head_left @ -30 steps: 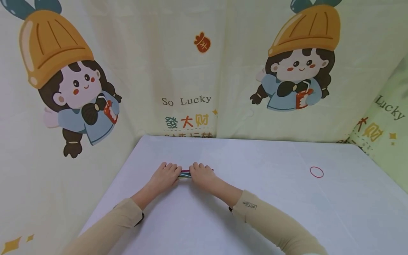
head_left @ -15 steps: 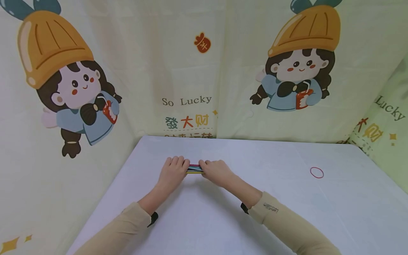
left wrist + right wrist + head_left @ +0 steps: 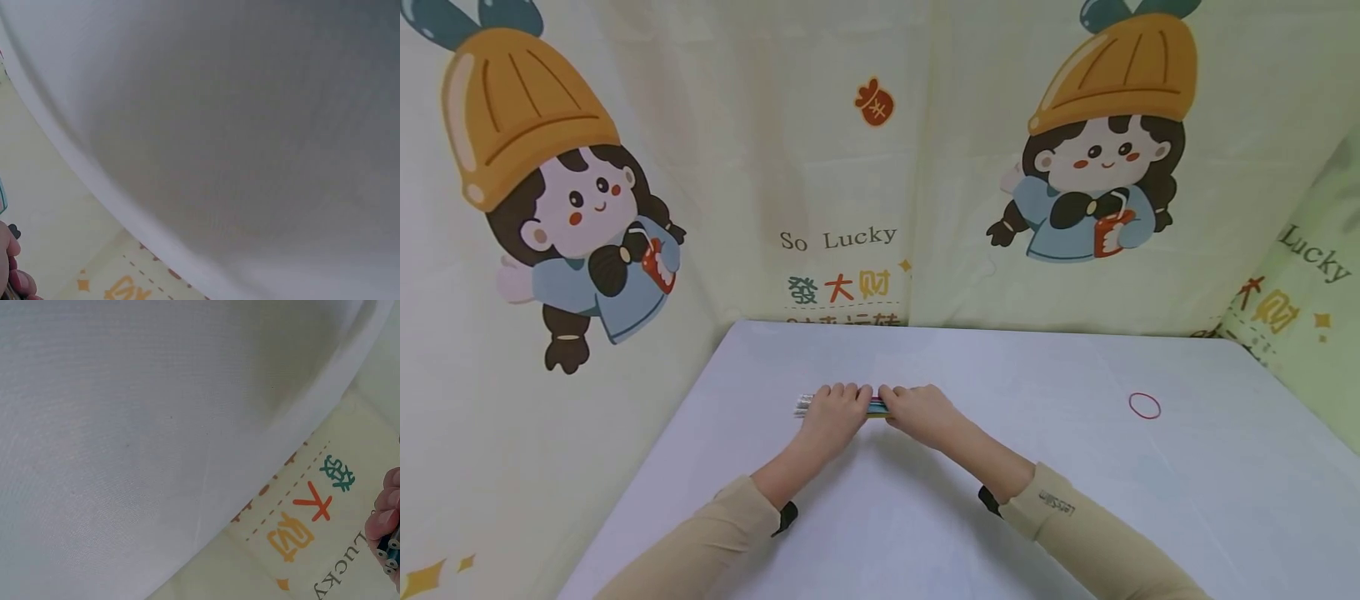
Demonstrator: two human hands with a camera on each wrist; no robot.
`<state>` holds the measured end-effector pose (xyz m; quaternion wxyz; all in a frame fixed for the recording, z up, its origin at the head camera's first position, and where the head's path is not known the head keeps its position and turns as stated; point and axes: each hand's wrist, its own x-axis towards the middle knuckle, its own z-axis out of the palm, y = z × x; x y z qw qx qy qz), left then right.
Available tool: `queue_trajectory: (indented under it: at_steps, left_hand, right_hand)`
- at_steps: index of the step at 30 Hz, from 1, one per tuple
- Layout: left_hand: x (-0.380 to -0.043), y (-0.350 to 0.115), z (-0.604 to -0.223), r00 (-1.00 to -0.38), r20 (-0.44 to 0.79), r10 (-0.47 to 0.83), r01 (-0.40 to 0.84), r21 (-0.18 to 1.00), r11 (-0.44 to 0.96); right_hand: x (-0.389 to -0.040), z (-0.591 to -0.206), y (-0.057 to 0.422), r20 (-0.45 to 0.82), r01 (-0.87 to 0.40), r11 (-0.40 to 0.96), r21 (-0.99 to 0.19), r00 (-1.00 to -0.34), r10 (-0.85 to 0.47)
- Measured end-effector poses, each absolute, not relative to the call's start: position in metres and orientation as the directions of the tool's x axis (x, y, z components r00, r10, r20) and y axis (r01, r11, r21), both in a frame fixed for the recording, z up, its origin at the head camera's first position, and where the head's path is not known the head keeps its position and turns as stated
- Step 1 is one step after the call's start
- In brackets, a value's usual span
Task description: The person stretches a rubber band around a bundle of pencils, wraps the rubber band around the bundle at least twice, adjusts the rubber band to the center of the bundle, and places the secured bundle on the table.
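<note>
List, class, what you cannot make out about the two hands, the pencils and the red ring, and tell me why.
- Number of pencils: head view; the left hand and right hand cover most of the bundle.
- Full left grip: left wrist view; cut off by the left edge.
- Full right grip: right wrist view; cut off by the right edge.
- Red ring's material: head view; too small.

Multicoloured pencil bundle [image 3: 877,407], pale-ended, crosswise in left grip [image 3: 835,417] and right grip [image 3: 922,414]
</note>
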<state>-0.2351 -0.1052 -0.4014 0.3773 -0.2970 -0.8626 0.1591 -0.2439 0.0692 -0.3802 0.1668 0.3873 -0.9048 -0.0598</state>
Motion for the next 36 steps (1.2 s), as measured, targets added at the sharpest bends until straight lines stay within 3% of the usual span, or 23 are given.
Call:
queue_trajectory:
  at_steps: [9, 15, 22, 36]
  left_hand:
    - [-0.237, -0.106, -0.406, -0.495, 0.594, 0.635, 0.380, -0.509, 0.772]
    - [-0.240, -0.113, -0.402, -0.535, 0.630, 0.563, 0.352, -0.439, 0.826]
    - [-0.241, -0.116, -0.399, -0.558, 0.640, 0.529, 0.340, -0.405, 0.849]
    - [-0.240, -0.110, -0.397, -0.551, 0.630, 0.547, 0.354, -0.417, 0.837]
  right_hand:
    - [-0.244, -0.383, 0.079, 0.354, -0.682, 0.713, 0.164, -0.634, -0.688]
    - [-0.246, -0.385, 0.105, 0.477, -0.559, 0.829, 0.015, -0.725, -0.498]
    - [-0.241, -0.392, 0.114, 0.377, -0.476, 0.877, -0.058, -0.824, -0.423]
    - [-0.235, -0.394, 0.106, 0.339, -0.512, 0.858, -0.035, -0.814, -0.472]
